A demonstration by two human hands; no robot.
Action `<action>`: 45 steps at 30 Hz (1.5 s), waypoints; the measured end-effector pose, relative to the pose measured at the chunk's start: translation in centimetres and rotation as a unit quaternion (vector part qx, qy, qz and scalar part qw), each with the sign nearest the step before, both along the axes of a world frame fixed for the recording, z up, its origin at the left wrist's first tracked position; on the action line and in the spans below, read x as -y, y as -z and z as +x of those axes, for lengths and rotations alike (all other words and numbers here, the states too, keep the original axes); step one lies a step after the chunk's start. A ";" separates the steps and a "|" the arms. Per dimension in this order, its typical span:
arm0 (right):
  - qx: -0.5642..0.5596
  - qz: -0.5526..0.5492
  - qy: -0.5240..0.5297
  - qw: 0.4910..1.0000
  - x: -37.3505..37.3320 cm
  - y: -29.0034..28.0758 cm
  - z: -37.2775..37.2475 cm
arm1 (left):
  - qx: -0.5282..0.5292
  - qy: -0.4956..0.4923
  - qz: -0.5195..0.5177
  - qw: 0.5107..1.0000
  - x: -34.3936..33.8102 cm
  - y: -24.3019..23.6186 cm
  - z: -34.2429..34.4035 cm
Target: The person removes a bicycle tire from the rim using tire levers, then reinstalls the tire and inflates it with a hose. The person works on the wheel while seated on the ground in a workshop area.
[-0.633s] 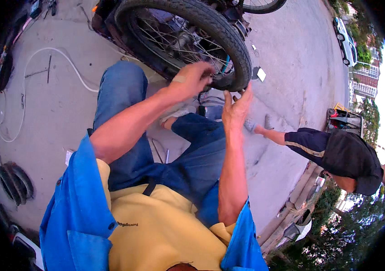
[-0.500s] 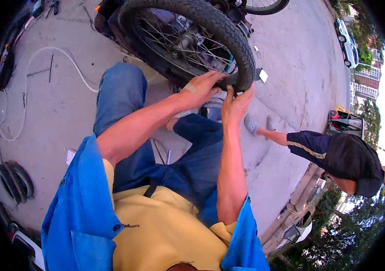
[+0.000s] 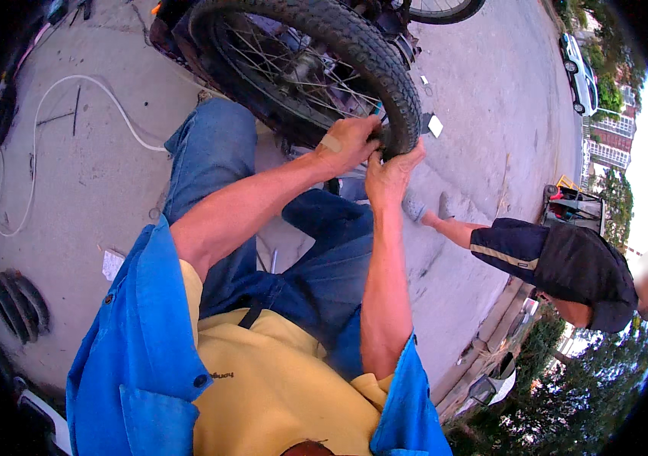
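Brings left hand [image 3: 348, 146] closer to right hand [image 3: 391, 179] than earlier, with both clamped on the tyre [image 3: 386, 64], in front of the legs [image 3: 214, 152]. Has white hose [image 3: 81, 77] and black rings [image 3: 20, 306] to the left, white card [image 3: 435, 126] just beyond the tyre, bystander [image 3: 582, 277] to the right. Works on grey concrete [image 3: 88, 186] near a kerb [image 3: 489, 340], in a yellow shirt [image 3: 278, 403] with small lettering [image 3: 222, 375].

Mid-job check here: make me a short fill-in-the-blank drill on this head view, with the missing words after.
1. The left hand and right hand are at a tire coloured ____.
2. A tan patch shows on the back of the ____ hand.
3. The long thin hose on the ground is ____.
4. Another person stands toward the picture's ____ side.

Missing words: black; left; white; right.
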State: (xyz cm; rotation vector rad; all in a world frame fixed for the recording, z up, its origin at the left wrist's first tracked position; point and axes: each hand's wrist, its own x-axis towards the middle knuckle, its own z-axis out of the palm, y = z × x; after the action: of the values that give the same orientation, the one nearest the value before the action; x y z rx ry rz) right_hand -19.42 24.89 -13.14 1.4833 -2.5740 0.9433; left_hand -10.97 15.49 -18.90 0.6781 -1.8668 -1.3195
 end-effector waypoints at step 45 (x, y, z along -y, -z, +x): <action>-0.011 -0.083 -0.119 0.989 3.0 -6.5 -1.1 | -0.503 0.023 0.460 0.731 7.4 -12.7 13.1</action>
State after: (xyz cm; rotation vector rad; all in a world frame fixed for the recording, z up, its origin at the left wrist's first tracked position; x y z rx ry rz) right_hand -20.56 21.87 -6.61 1.7657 -2.2740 1.1269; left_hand 2.15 8.09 -6.16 0.2138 -0.2792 -2.0582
